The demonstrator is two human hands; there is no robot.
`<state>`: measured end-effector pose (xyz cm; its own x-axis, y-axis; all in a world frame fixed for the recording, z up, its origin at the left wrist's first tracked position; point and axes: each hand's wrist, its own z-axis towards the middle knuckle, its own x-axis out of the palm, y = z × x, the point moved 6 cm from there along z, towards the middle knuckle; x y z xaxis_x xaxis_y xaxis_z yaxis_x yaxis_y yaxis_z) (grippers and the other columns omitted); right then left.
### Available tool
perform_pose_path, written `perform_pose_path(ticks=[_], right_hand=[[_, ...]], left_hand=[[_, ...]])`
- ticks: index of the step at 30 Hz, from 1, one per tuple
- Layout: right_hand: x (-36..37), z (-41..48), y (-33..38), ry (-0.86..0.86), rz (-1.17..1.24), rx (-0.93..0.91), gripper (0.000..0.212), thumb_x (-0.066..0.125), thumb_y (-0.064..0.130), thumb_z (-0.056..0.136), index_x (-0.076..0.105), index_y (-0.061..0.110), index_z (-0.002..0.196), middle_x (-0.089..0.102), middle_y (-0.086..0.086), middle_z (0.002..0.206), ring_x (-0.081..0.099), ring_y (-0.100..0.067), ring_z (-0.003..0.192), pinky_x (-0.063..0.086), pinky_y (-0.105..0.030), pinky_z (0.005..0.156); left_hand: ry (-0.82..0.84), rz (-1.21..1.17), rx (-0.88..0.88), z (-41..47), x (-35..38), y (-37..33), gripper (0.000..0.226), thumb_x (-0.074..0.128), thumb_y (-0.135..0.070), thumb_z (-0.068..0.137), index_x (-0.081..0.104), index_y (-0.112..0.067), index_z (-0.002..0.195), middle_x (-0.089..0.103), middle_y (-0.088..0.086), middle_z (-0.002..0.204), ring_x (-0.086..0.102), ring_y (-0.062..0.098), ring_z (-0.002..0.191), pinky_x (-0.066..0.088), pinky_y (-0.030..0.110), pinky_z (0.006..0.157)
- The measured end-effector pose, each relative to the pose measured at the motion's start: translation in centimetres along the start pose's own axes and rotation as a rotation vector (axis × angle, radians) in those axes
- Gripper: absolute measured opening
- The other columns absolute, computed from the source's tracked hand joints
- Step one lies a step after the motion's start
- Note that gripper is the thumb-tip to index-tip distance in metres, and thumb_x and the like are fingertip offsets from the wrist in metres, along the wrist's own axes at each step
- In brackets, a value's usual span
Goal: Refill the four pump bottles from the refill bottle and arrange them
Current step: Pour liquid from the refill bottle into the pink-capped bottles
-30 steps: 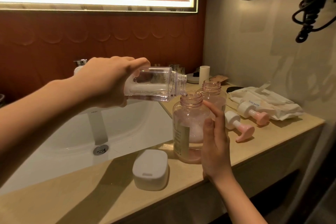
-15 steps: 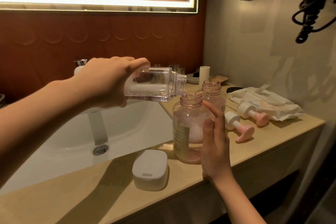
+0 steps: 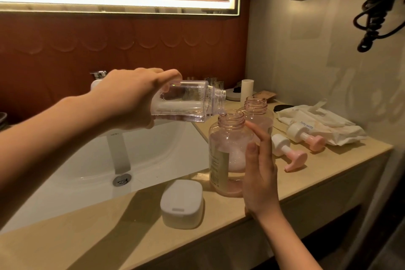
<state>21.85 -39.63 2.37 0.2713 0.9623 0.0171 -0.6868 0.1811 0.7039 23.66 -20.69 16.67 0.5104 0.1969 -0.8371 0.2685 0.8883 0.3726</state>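
My left hand [image 3: 133, 98] grips a clear refill bottle [image 3: 188, 103] tipped on its side, its mouth over the neck of an uncapped pink pump bottle [image 3: 228, 151] standing on the counter. Foam and liquid show inside that bottle. My right hand [image 3: 259, 166] rests against its right side with straight fingers. A second uncapped pink bottle [image 3: 256, 107] stands just behind it. Two white-and-pink pump heads [image 3: 287, 152] [image 3: 304, 136] lie on the counter to the right.
A white sink basin [image 3: 92, 160] with a tap lies at left. A white lidded soap box [image 3: 182, 203] sits near the counter's front edge. Crumpled white wrapping [image 3: 324, 125] lies at right, a white cup [image 3: 247, 90] and small items at the back, a black cord [image 3: 377, 2] on the wall.
Almost nothing moved. The refill bottle stays tipped over the front bottle, and both hands keep their places.
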Motion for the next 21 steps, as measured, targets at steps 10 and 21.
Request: perform_pose_path(ticks=[10,21], right_hand=[[-0.03,0.0,0.05,-0.006,0.01,-0.013,0.042,0.024,0.06,0.093,0.04,0.039,0.125,0.045,0.031,0.125,0.044,0.01,0.117,0.032,-0.002,0.088],[-0.01,-0.01,0.34,0.002,-0.01,-0.039,0.037,0.025,0.054,0.095,0.039,0.037,0.124,0.045,0.044,0.116,0.047,0.018,0.102,0.033,0.002,0.08]], left_hand=[[0.008,-0.005,-0.003,-0.04,-0.16,-0.11,0.089,0.079,-0.021,0.065,0.029,-0.031,0.139,0.054,-0.005,0.124,0.04,0.009,0.084,0.026,0.016,0.047],[-0.004,-0.026,0.002,-0.02,-0.17,-0.12,0.089,0.079,-0.019,0.063,0.032,-0.03,0.138,0.056,-0.003,0.121,0.05,0.016,0.087,0.045,0.027,0.056]])
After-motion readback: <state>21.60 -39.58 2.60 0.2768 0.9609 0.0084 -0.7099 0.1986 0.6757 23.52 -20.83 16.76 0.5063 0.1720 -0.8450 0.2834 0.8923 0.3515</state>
